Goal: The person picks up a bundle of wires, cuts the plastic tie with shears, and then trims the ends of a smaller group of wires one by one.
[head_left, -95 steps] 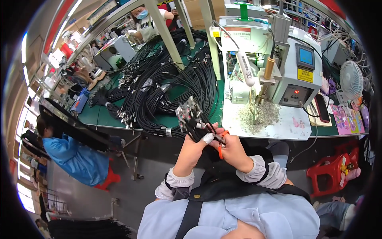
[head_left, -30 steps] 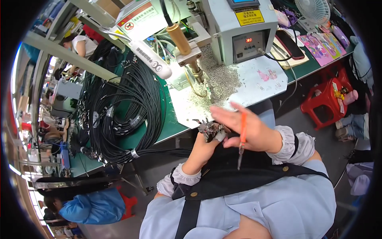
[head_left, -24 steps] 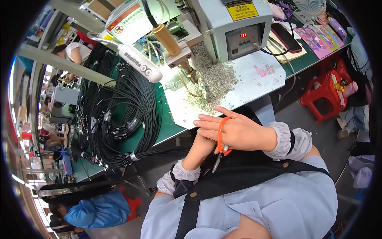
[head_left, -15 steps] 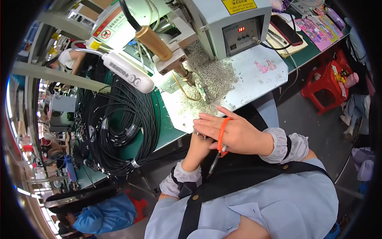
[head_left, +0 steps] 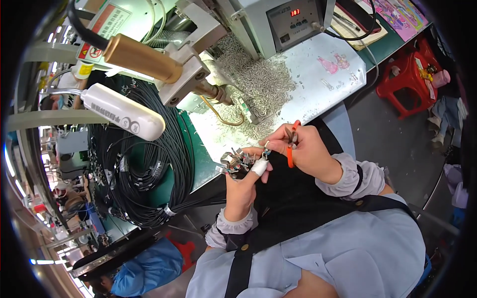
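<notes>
My left hand (head_left: 240, 194) is closed around a cluster of small shiny metal parts (head_left: 235, 162) with short pins. White wrapping (head_left: 259, 167) covers its thumb. Close against that thumb, my right hand (head_left: 313, 151) pinches a small part (head_left: 267, 147) between thumb and forefinger. Orange-handled pliers (head_left: 290, 155) stay in the same right hand, their jaws mostly hidden. Just beyond both hands, a machine's metal tip (head_left: 252, 118) stands over a heap of small silvery pieces (head_left: 263, 79).
A brown-handled heating tool (head_left: 144, 58) and a white cylinder (head_left: 124, 111) overhang the left side. Black cable coils (head_left: 144, 164) lie on the green table. A grey control box (head_left: 293, 25) stands behind the white plate (head_left: 330, 79). A red stool (head_left: 407, 84) is at right.
My hands were stacked, the right over the left. They have parted, exposing the metal parts, and now meet at the left thumb. The view has shifted closer to the machine.
</notes>
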Tool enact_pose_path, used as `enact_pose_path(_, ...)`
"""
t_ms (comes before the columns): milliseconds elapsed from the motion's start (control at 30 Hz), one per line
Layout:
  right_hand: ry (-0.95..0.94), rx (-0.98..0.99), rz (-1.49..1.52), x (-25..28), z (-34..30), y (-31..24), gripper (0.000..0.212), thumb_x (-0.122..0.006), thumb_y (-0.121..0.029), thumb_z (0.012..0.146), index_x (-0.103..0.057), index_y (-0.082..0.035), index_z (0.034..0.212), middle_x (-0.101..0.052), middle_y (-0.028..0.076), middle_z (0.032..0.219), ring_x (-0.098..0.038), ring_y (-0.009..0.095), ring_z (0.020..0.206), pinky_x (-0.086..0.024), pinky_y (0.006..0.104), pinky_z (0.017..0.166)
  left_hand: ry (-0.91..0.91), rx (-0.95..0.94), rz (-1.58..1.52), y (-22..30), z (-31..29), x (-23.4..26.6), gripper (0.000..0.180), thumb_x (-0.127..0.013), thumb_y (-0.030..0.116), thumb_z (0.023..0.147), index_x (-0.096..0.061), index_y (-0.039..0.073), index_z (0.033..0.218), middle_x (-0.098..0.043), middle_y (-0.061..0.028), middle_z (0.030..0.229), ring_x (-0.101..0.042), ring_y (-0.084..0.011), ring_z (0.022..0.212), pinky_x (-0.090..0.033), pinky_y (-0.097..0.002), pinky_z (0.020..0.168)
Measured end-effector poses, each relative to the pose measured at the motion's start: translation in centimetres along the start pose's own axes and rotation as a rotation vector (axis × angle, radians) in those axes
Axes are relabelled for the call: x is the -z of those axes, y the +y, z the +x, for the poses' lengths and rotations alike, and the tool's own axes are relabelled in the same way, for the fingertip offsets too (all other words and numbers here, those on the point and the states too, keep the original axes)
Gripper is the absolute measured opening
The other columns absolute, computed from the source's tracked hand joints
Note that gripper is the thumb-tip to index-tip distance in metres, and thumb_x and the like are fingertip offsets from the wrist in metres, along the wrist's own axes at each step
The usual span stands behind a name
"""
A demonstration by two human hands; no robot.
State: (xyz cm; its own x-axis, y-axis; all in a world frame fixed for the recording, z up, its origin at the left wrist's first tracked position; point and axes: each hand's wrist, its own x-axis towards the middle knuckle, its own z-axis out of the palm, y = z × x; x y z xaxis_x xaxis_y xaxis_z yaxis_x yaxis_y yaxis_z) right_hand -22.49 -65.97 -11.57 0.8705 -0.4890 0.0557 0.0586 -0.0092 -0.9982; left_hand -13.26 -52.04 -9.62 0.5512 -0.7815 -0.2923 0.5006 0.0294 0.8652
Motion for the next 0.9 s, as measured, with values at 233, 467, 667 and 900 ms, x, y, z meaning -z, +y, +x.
enact_pose_path(233,0.266,0.714,-0.729,-0.2,-0.9,-2.0,0.025,-0.067,-0.004,0.067,-0.062,-0.008,0.092,-0.064,0.007,0.085,-0.060,0.016,0.062,-0.043,0.0226,0.049,0.119,-0.046,0.025,0.3,-0.2,-0.9,0.019,-0.057,-0.004,0.076,-0.051,-0.001,0.093,-0.057,-0.0089,0.079,-0.054,-0.0131,0.063,-0.042,-0.0221,0.054)
enact_pose_path(467,0.184,0.651,-0.733,0.1,-1.2,-1.3,0.029,-0.070,-0.006,0.064,-0.062,-0.009,0.091,-0.065,0.004,0.085,-0.059,0.013,0.057,-0.041,0.0214,0.046,0.242,-0.261,0.404,-1.2,-0.5,-0.3,0.022,-0.057,-0.007,0.072,-0.050,0.000,0.092,-0.055,-0.0057,0.080,-0.053,-0.0118,0.068,-0.042,-0.0221,0.055)
enact_pose_path(667,0.197,0.716,-0.637,-0.1,-0.9,0.0,0.025,-0.071,-0.006,0.062,-0.062,-0.008,0.085,-0.065,0.002,0.081,-0.057,0.013,0.052,-0.041,0.0228,0.046,0.162,-0.094,-0.010,-0.1,-0.7,-1.1,0.019,-0.055,-0.006,0.073,-0.050,-0.001,0.091,-0.051,-0.0030,0.076,-0.044,-0.0082,0.058,-0.035,-0.0216,0.050)
enact_pose_path(900,0.182,0.637,-0.527,-0.3,-1.0,0.5,0.026,-0.070,-0.003,0.061,-0.060,-0.007,0.085,-0.065,0.003,0.078,-0.054,0.013,0.049,-0.040,0.0237,0.046,0.130,0.033,-0.158,0.3,-0.4,-1.1,0.017,-0.051,-0.006,0.075,-0.051,-0.004,0.092,-0.046,-0.0022,0.069,-0.035,-0.0067,0.048,-0.028,-0.0220,0.044)
